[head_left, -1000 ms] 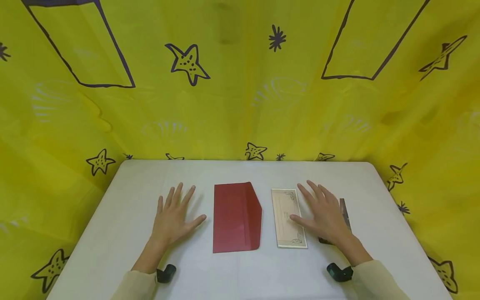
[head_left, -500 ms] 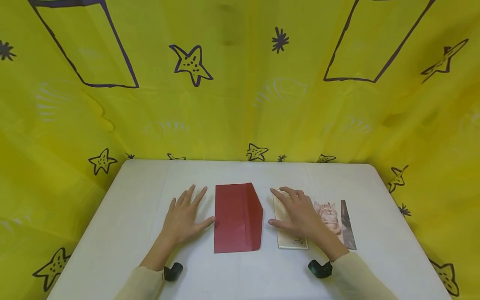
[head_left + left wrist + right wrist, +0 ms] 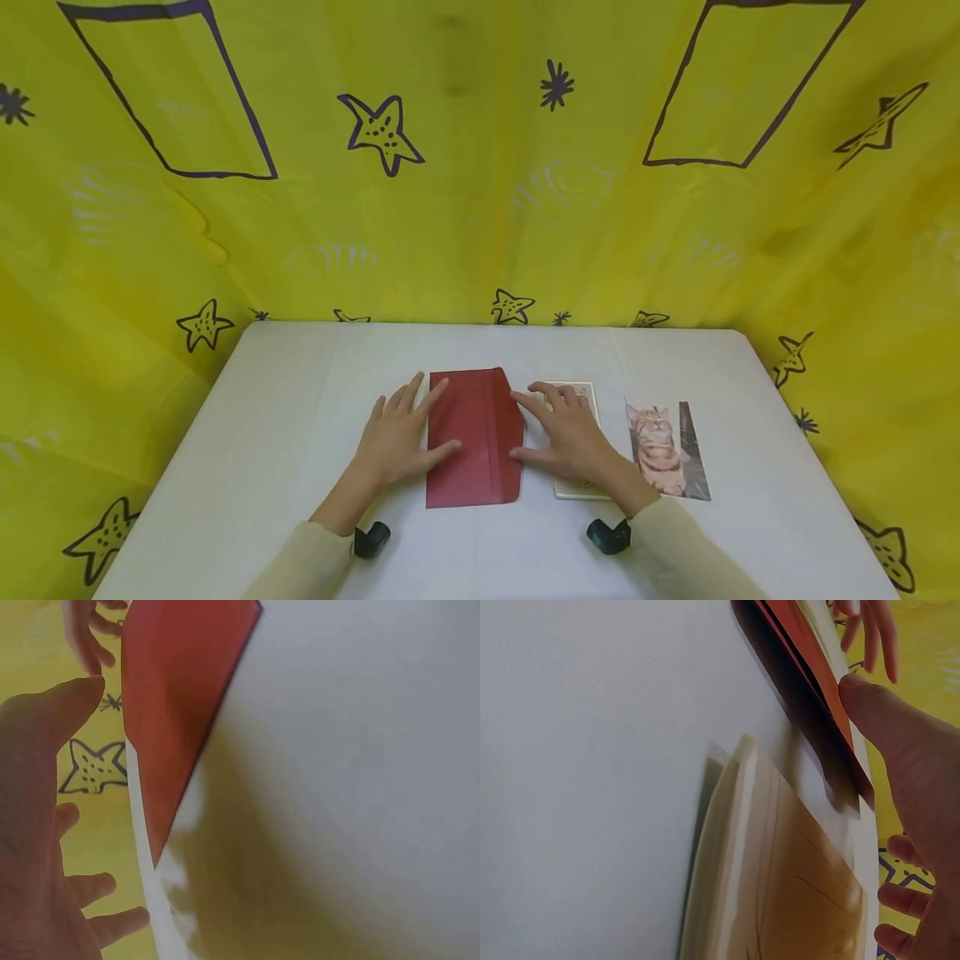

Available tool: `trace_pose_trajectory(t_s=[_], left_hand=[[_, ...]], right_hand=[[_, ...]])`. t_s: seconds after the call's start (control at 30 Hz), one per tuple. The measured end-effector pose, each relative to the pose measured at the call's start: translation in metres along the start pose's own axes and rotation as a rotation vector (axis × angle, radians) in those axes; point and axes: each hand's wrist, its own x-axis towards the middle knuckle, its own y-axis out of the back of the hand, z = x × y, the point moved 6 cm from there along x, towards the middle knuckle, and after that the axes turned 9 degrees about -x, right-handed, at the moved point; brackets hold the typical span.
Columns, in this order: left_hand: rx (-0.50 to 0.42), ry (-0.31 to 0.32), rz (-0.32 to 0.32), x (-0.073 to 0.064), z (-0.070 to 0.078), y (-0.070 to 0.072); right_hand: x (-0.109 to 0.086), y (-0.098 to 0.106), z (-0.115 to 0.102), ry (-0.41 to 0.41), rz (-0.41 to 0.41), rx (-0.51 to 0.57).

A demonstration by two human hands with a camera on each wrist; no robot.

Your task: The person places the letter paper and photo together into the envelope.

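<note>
A red envelope (image 3: 476, 417) lies on the white table, its pointed flap facing right and opened out. My left hand (image 3: 393, 442) hovers over its left edge with fingers spread, holding nothing; in the left wrist view its thumb (image 3: 79, 701) is apart from the paper. My right hand (image 3: 573, 446) is over a cream card-like booklet (image 3: 799, 892), which it partly hides in the head view. The right thumb and fingertips reach the flap's right edge; whether they touch it I cannot tell. In the right wrist view the envelope (image 3: 799, 645) appears beyond the booklet.
To the right lies a picture of an orange cat (image 3: 660, 454) with a dark strip along its side. A yellow curtain (image 3: 450, 233) with starfish drawings hangs behind the table (image 3: 300, 367). A dark wrist device (image 3: 372, 540) sits on the left wrist, another on the right (image 3: 609, 537).
Both hands have moved inward toward the envelope, the left to the right and the right to the left. The cat picture has come fully into sight. Envelope and booklet have stayed put.
</note>
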Motion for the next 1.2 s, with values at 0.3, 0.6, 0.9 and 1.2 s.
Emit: trace_pose_trajectory(t_s=[0.3, 0.6, 0.9, 1.2], left_hand=[[-0.036, 0.028, -0.070, 0.009, 0.018, -0.011], [-0.008, 0.047, -0.097, 0.015, 0.030, -0.021], [0.059, 0.125, -0.130, 0.023, 0.048, -0.036], [0.254, 0.059, -0.123, 0.026, 0.063, -0.038]], right_hand=[[0.003, -0.008, -0.004, 0.005, -0.014, -0.004], [0.004, -0.015, -0.002, -0.010, -0.032, -0.074], [0.003, -0.018, 0.001, -0.046, -0.041, -0.131], [0.003, -0.017, 0.000, -0.050, -0.060, -0.138]])
